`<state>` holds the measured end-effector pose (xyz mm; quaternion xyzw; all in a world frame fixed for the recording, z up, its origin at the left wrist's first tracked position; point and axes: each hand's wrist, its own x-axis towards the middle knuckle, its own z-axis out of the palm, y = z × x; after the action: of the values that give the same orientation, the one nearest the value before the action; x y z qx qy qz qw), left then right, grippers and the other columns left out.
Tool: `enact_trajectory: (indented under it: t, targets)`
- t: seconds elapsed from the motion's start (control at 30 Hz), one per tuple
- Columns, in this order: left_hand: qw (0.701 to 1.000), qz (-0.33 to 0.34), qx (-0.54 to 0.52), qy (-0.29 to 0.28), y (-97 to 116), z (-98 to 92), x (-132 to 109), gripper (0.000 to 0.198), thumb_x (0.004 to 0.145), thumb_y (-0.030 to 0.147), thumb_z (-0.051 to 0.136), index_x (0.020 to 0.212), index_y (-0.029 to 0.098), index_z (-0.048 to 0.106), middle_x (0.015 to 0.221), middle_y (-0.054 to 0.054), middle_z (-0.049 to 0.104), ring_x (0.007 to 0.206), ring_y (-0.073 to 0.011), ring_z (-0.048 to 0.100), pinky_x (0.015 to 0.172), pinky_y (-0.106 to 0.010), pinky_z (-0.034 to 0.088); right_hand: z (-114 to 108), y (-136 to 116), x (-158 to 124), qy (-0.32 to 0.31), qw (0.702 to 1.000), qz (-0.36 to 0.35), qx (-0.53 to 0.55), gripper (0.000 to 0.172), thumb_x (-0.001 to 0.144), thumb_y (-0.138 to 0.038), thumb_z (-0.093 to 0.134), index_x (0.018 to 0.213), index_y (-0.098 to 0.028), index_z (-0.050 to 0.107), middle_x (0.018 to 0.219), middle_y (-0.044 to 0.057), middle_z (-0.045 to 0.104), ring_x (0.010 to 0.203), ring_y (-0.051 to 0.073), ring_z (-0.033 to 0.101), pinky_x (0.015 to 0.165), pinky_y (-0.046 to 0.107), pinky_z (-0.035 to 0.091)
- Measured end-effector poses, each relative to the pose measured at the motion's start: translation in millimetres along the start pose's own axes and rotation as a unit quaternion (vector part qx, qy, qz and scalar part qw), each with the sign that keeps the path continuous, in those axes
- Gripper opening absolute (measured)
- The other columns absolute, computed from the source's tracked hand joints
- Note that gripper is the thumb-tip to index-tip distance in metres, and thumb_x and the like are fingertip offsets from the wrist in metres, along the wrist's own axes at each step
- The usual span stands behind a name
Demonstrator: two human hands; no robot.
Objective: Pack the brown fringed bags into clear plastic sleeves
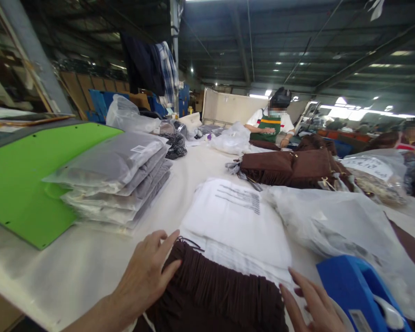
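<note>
A dark brown fringed garment lies on the white table right in front of me. My left hand rests flat on its left edge, fingers stretched out and apart. My right hand touches the garment's right edge, fingers extended and open. Just behind the garment sits a stack of white plastic bags with printed text.
Several bagged grey garments are stacked on a green board at left. A blue tape dispenser sits at lower right. More brown fringed garments and clear bags lie beyond. A person in a white shirt and green apron works at the far end.
</note>
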<state>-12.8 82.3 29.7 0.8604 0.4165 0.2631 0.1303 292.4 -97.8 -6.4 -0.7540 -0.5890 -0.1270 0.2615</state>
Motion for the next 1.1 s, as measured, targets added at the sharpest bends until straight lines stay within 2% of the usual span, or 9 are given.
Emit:
enact_trajectory:
  t: [0.07, 0.2, 0.33, 0.53, 0.67, 0.73, 0.87, 0.97, 1.1]
  targets:
    - [0.998, 0.065, 0.009, 0.02, 4.8, 3.6, 25.7, 0.029, 0.085, 0.023, 0.044, 0.109, 0.019, 0.059, 0.099, -0.01, 0.056, 0.095, -0.024, 0.052, 0.086, -0.04, 0.043, 9.1, -16.2, 36.4, -0.033, 0.999, -0.011, 0.021, 0.034, 0.086, -0.035, 0.046, 0.114, -0.018, 0.052, 0.105, 0.009, 0.06, 0.09, 0.018, 0.062, 0.078, 0.029, 0.051]
    - [0.982, 0.113, -0.002, -0.153, 13.8, 43.0, 86.4, 0.026, 0.081, 0.015, 0.053, 0.106, 0.016, 0.059, 0.101, -0.008, 0.057, 0.1, -0.0219, 0.049, 0.091, -0.034, 0.04, 44.4, -37.2, 98.9, -0.212, 0.977, -0.02, -0.022, 0.024, 0.082, -0.018, 0.046, 0.103, -0.014, 0.057, 0.102, 0.01, 0.06, 0.098, 0.021, 0.056, 0.084, 0.033, 0.045]
    - [0.966, 0.108, 0.002, -0.236, 7.8, 78.9, 121.0, 0.03, 0.071, 0.019, 0.069, 0.099, 0.017, 0.06, 0.1, -0.006, 0.057, 0.097, -0.0223, 0.052, 0.085, -0.032, 0.043, 67.0, -29.0, 121.9, -0.278, 0.96, -0.03, -0.033, 0.018, 0.08, -0.011, 0.043, 0.083, -0.016, 0.06, 0.085, 0.006, 0.06, 0.08, 0.016, 0.058, 0.071, 0.025, 0.043]
    - [0.953, 0.128, 0.026, -0.274, 0.6, 87.2, 133.0, 0.007, 0.081, 0.014, 0.056, 0.085, 0.017, 0.06, 0.093, -0.003, 0.058, 0.092, -0.0193, 0.055, 0.075, -0.028, 0.043, 74.9, -13.6, 131.7, -0.324, 0.945, -0.04, -0.037, 0.023, 0.081, -0.005, 0.036, 0.082, -0.013, 0.057, 0.084, 0.009, 0.059, 0.077, 0.016, 0.055, 0.072, 0.026, 0.038]
    - [0.946, 0.145, 0.065, -0.283, 1.2, 94.3, 138.7, 0.014, 0.085, 0.011, 0.045, 0.082, 0.016, 0.058, 0.092, -0.005, 0.058, 0.09, -0.0208, 0.055, 0.069, -0.029, 0.043, 75.0, -7.7, 135.6, -0.354, 0.935, -0.032, -0.009, 0.006, 0.081, -0.018, 0.048, 0.081, -0.017, 0.054, 0.078, 0.003, 0.057, 0.068, 0.013, 0.052, 0.066, 0.023, 0.038]
    - [0.944, 0.15, 0.081, -0.284, 0.8, 97.5, 141.4, 0.015, 0.085, 0.01, 0.043, 0.084, 0.015, 0.057, 0.092, -0.006, 0.058, 0.087, -0.0213, 0.055, 0.068, -0.029, 0.042, 73.8, -6.4, 135.0, -0.357, 0.934, -0.031, -0.002, 0.007, 0.079, -0.023, 0.052, 0.083, -0.018, 0.053, 0.079, 0.002, 0.055, 0.067, 0.012, 0.05, 0.065, 0.023, 0.037]
    - [0.941, 0.154, 0.094, -0.285, 2.6, 95.6, 142.8, 0.013, 0.086, 0.012, 0.043, 0.086, 0.015, 0.056, 0.09, -0.006, 0.057, 0.08, -0.0196, 0.055, 0.065, -0.029, 0.042, 72.5, -9.6, 135.5, -0.363, 0.931, -0.04, -0.015, 0.012, 0.081, -0.012, 0.043, 0.081, -0.017, 0.054, 0.081, 0.004, 0.055, 0.069, 0.012, 0.05, 0.066, 0.023, 0.036]
    - [0.942, 0.169, 0.095, -0.275, 9.0, 88.6, 137.4, 0.016, 0.088, 0.027, 0.048, 0.093, 0.013, 0.054, 0.095, -0.008, 0.056, 0.085, -0.0208, 0.054, 0.071, -0.031, 0.042, 73.3, -12.9, 139.9, -0.378, 0.924, -0.052, -0.027, 0.018, 0.08, -0.006, 0.04, 0.079, -0.014, 0.055, 0.08, 0.006, 0.057, 0.072, 0.013, 0.051, 0.067, 0.025, 0.036]
    - [0.931, 0.234, 0.107, -0.26, 16.8, 83.7, 128.5, 0.051, 0.071, 0.055, 0.064, 0.1, 0.014, 0.052, 0.101, -0.009, 0.053, 0.094, -0.0255, 0.051, 0.077, -0.036, 0.042, 77.9, -9.1, 144.5, -0.386, 0.921, -0.049, -0.027, 0.012, 0.081, -0.008, 0.044, 0.081, -0.013, 0.055, 0.079, 0.003, 0.056, 0.073, 0.013, 0.052, 0.07, 0.027, 0.039]
